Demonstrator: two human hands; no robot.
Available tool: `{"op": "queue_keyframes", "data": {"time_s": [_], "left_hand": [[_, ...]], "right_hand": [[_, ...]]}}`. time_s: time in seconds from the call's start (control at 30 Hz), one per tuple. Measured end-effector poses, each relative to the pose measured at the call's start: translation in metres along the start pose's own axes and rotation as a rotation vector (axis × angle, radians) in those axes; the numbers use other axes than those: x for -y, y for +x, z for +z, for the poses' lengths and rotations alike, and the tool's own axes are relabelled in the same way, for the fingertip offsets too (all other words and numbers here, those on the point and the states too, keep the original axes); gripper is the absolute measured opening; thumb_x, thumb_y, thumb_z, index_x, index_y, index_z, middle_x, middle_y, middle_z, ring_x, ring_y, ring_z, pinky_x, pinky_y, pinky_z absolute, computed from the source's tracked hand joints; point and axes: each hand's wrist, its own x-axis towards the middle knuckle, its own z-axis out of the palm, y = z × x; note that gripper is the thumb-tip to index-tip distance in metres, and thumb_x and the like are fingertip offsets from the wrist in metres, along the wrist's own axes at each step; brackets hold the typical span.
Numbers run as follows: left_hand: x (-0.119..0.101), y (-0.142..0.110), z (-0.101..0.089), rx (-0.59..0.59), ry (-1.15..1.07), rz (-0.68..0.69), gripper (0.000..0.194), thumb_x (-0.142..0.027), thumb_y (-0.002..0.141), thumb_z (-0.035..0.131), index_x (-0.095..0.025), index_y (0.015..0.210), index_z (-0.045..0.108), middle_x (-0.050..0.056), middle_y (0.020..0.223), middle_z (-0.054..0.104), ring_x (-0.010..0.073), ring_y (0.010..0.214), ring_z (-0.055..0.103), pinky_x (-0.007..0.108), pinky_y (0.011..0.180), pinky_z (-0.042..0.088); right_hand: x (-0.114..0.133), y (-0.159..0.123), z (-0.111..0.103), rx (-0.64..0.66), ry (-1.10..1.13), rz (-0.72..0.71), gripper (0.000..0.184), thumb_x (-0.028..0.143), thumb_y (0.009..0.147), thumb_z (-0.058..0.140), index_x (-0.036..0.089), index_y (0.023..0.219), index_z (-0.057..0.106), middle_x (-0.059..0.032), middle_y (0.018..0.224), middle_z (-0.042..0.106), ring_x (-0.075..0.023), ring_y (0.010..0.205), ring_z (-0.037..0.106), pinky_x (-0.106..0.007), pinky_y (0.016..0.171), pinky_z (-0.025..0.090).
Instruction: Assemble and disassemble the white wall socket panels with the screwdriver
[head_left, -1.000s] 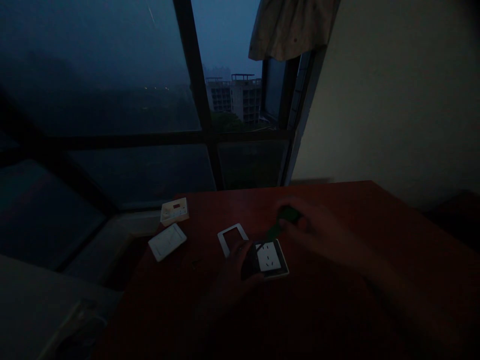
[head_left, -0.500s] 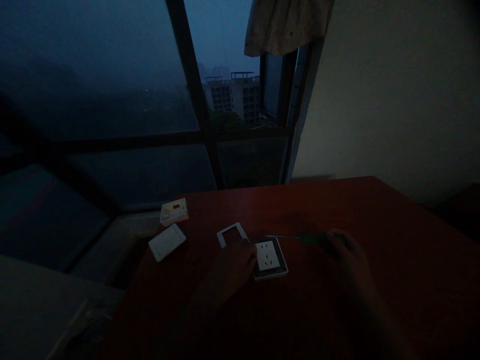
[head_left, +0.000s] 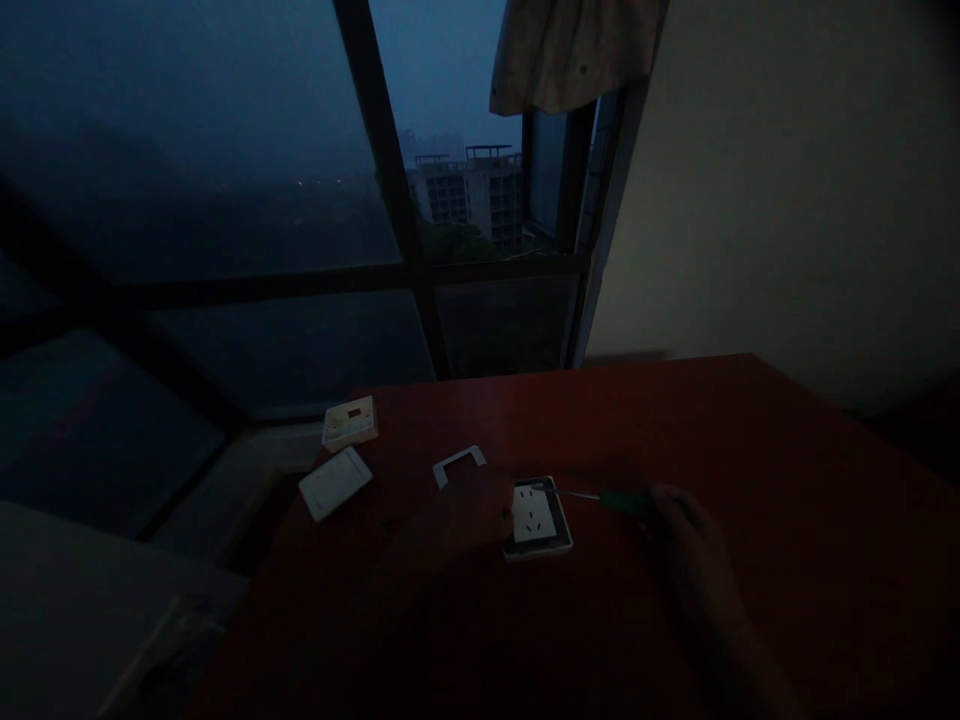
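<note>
A white wall socket [head_left: 534, 513] with a dark inner border lies face up on the table. My left hand [head_left: 480, 508] is at its left edge, fingers curled and closed against it; the fingertips are very dark. In my right hand [head_left: 686, 525] is a screwdriver [head_left: 621, 501], its green handle gripped in closed fingers. The metal shaft points left, and its tip is over the socket's upper part; whether it touches cannot be made out. A white cover frame [head_left: 459, 460] lies just behind my left hand, which hides its lower part.
An open white back box [head_left: 350, 422] sits at the table's far left corner. In front of it lies a white rectangular plate [head_left: 335, 484]. The reddish-brown table [head_left: 675, 400] meets a window [head_left: 300, 340] behind and a pale wall [head_left: 750, 200] on the right. The room is dim.
The screwdriver has moved slightly down and its tip has come from behind the socket to over its upper part. My left hand stays at the socket's left side and covers more of the cover frame.
</note>
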Motion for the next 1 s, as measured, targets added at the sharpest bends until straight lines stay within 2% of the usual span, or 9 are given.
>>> {"op": "queue_keyframes", "data": {"time_s": [0.07, 0.13, 0.5, 0.63, 0.77, 0.87, 1.0], "left_hand": [[0.003, 0.001, 0.001, 0.013, -0.017, 0.005, 0.024, -0.031, 0.091, 0.054, -0.017, 0.110, 0.057, 0.007, 0.110, 0.059, 0.0192, 0.091, 0.060, 0.038, 0.078, 0.052], [0.005, 0.002, 0.001, 0.020, -0.026, 0.010, 0.027, -0.031, 0.091, 0.054, -0.017, 0.114, 0.054, 0.007, 0.115, 0.057, 0.0200, 0.094, 0.060, 0.040, 0.080, 0.052], [0.003, -0.003, 0.000, 0.006, 0.016, 0.044, 0.026, -0.031, 0.091, 0.054, -0.017, 0.113, 0.055, 0.007, 0.113, 0.058, 0.0195, 0.093, 0.060, 0.039, 0.079, 0.052], [0.002, -0.003, -0.003, -0.013, 0.038, 0.061, 0.024, -0.031, 0.091, 0.053, -0.017, 0.110, 0.056, 0.007, 0.111, 0.059, 0.0188, 0.092, 0.060, 0.038, 0.079, 0.051], [0.000, -0.004, -0.004, -0.038, 0.058, 0.067, 0.021, -0.031, 0.091, 0.053, -0.016, 0.105, 0.058, 0.006, 0.105, 0.061, 0.0179, 0.088, 0.060, 0.037, 0.078, 0.051], [0.000, -0.004, -0.004, -0.058, 0.074, 0.064, 0.010, -0.023, 0.088, 0.053, -0.018, 0.090, 0.061, 0.003, 0.091, 0.064, 0.0181, 0.084, 0.060, 0.033, 0.075, 0.048], [0.001, -0.003, -0.004, -0.088, 0.101, 0.058, 0.010, -0.013, 0.077, 0.053, -0.020, 0.082, 0.058, 0.003, 0.085, 0.064, 0.0198, 0.081, 0.060, 0.029, 0.068, 0.044]], "right_hand": [[0.000, 0.001, 0.000, -0.003, -0.025, -0.015, 0.026, 0.045, 0.074, 0.059, 0.020, 0.081, 0.062, -0.0044, 0.081, 0.063, -0.0216, 0.074, 0.061, -0.029, 0.060, 0.050], [-0.001, 0.001, 0.001, -0.016, -0.006, -0.025, 0.029, 0.047, 0.072, 0.060, 0.019, 0.080, 0.063, -0.0043, 0.077, 0.063, -0.0216, 0.071, 0.060, -0.029, 0.058, 0.049], [-0.010, 0.003, 0.001, -0.002, 0.013, 0.031, 0.028, 0.046, 0.074, 0.059, 0.020, 0.085, 0.061, -0.0022, 0.083, 0.061, -0.0193, 0.078, 0.057, -0.026, 0.063, 0.047], [-0.013, 0.004, 0.001, 0.022, 0.031, 0.042, 0.029, 0.046, 0.074, 0.060, 0.020, 0.086, 0.061, -0.0019, 0.082, 0.060, -0.0189, 0.075, 0.057, -0.026, 0.062, 0.046], [-0.013, 0.004, 0.001, -0.008, 0.025, 0.056, 0.030, 0.047, 0.072, 0.061, 0.021, 0.087, 0.061, -0.0018, 0.084, 0.061, -0.0195, 0.078, 0.057, -0.025, 0.063, 0.047], [-0.014, 0.005, 0.000, -0.006, 0.023, 0.036, 0.030, 0.047, 0.073, 0.061, 0.021, 0.087, 0.061, -0.0023, 0.085, 0.062, -0.0198, 0.080, 0.057, -0.026, 0.064, 0.047], [-0.016, 0.005, 0.000, 0.009, 0.045, 0.057, 0.032, 0.048, 0.073, 0.061, 0.020, 0.089, 0.061, -0.0032, 0.086, 0.061, -0.0202, 0.077, 0.058, -0.028, 0.062, 0.048]]}}
